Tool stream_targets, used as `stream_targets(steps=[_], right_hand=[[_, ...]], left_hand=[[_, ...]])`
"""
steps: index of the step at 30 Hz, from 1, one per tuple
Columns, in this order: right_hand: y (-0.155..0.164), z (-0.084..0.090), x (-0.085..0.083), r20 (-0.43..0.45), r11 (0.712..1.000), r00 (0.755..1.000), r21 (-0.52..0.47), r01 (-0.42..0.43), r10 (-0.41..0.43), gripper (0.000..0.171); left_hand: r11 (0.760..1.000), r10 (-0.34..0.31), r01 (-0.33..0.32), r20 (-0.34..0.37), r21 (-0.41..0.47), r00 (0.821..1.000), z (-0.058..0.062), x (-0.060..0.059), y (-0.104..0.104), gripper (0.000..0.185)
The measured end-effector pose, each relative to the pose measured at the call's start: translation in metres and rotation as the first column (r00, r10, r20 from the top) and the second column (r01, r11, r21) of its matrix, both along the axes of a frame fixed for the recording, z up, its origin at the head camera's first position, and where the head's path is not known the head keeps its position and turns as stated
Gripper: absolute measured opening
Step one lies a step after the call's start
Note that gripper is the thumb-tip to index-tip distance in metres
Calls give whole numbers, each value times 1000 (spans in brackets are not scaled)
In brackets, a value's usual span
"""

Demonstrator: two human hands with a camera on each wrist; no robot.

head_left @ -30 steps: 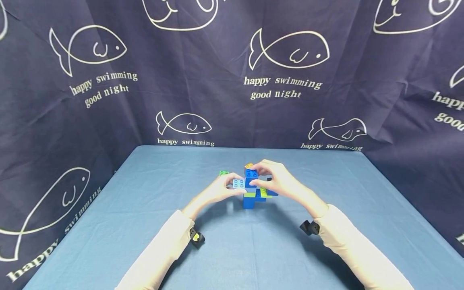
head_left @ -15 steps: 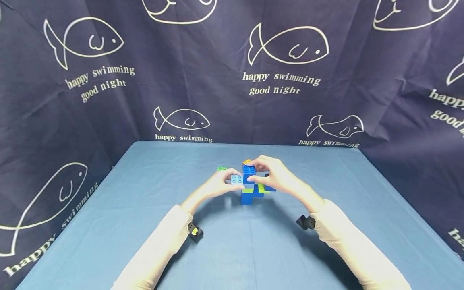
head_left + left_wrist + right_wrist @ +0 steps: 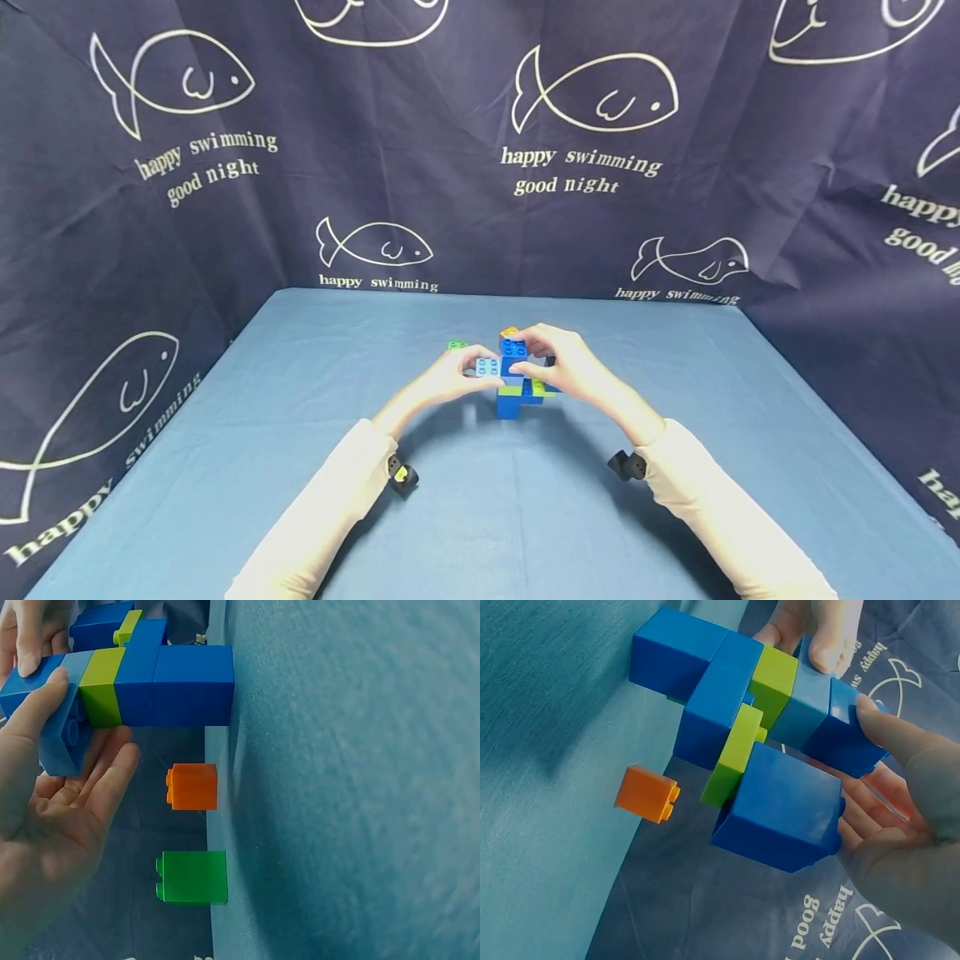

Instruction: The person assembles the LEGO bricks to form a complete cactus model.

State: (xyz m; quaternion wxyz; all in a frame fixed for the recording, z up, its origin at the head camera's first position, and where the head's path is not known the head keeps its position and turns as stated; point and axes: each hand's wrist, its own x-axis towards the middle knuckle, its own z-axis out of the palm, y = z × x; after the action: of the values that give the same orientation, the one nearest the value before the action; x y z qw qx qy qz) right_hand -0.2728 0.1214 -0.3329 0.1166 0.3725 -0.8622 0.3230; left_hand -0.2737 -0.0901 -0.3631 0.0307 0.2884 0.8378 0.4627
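A tower of toy building bricks stands on the table between the hands: a blue base brick [image 3: 507, 407], lime and light blue layers, and a dark blue brick [image 3: 846, 729] on top. My left hand [image 3: 448, 375] pinches the light blue brick [image 3: 64, 735], which juts out to the left below the top one. Thumb and fingers of my right hand [image 3: 566, 360] grip the top dark blue brick from the right. In the right wrist view, a side arm carries a thin lime brick [image 3: 735, 754] and a large blue brick [image 3: 784, 802] below the right hand.
Behind the tower stand an orange brick [image 3: 193, 786] and a green brick [image 3: 195, 877], both apart from it. A blue cloth covers the table [image 3: 480, 517]. Dark curtains [image 3: 465, 150] with white fish drawings hang around its back and sides.
The head view has tilted slightly, so the whole scene sits a little higher and further left. Both hands keep their hold on the same bricks, and the tower looks unchanged.
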Motion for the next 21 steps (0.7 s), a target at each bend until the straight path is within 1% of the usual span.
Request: stream_targets(steps=[6, 10, 17, 19, 21], right_hand=[[0, -2, 0, 16, 1000, 1000, -5, 13, -13, 40], [1, -4, -1, 29, 1000, 1000, -29, 8, -7, 41], [-4, 17, 20, 63, 997, 998, -74, -14, 18, 40], [-2, 12, 17, 58, 997, 998, -77, -25, 29, 41], [0, 6, 10, 46, 997, 998, -71, -36, 40, 42]], left_hand=[[1000, -7, 7, 0, 20, 1000, -1, 0, 0, 33], [1000, -15, 15, 3, 14, 1000, -1, -2, 0, 33], [1000, -6, 6, 5, 11, 1000, -31, -27, 0, 39], [1000, -2, 2, 2, 11, 1000, -33, -27, -1, 40], [1000, -2, 2, 4, 15, 1000, -33, -27, -2, 41]])
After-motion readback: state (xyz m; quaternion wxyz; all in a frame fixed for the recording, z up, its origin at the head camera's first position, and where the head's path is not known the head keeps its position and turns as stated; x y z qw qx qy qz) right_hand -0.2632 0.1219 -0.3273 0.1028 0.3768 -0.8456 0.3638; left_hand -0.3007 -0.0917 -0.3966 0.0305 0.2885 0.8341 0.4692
